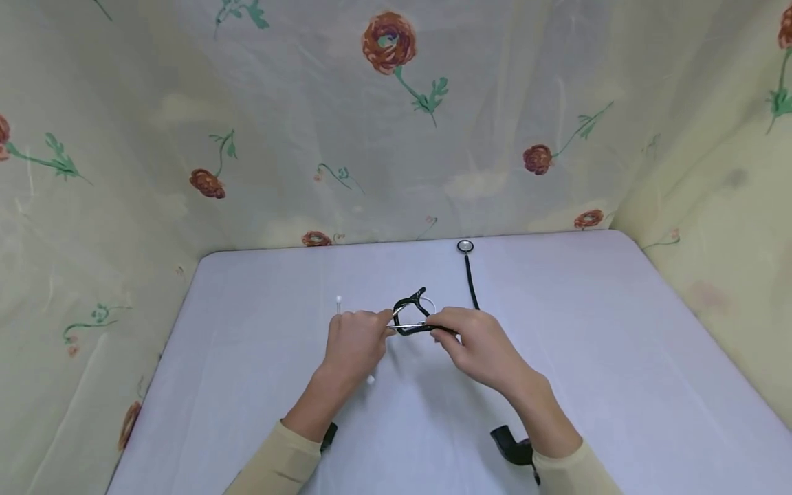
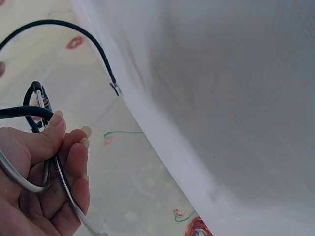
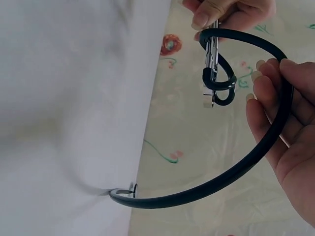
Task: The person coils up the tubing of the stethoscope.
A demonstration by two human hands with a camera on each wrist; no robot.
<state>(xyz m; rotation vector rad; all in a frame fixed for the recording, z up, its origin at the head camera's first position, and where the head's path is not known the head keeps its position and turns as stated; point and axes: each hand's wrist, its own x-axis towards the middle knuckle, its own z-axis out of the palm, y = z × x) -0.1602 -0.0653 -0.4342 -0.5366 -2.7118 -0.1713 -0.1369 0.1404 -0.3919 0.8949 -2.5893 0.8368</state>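
A stethoscope is held up between my two hands over the white table. My left hand (image 1: 357,340) grips its metal ear tubes (image 2: 66,184), with thumb against curled fingers and part of the black tubing in the same grasp. White ear tips (image 1: 338,300) stick out beyond and below that hand. The black tubing (image 3: 224,179) is pinched by my right hand (image 1: 479,344) between thumb and fingers. Between the hands, a tubing loop (image 1: 405,331) bends around the metal. From the right hand the tube runs away to the round chest piece (image 1: 465,246) at the table's far edge.
The table (image 1: 588,330) has a smooth white cover and rounded far corners. Flower-printed sheeting (image 1: 278,117) rises behind it and along both sides. A black curved piece (image 1: 512,445) shows beside the right forearm, another dark piece (image 1: 328,437) beside the left.
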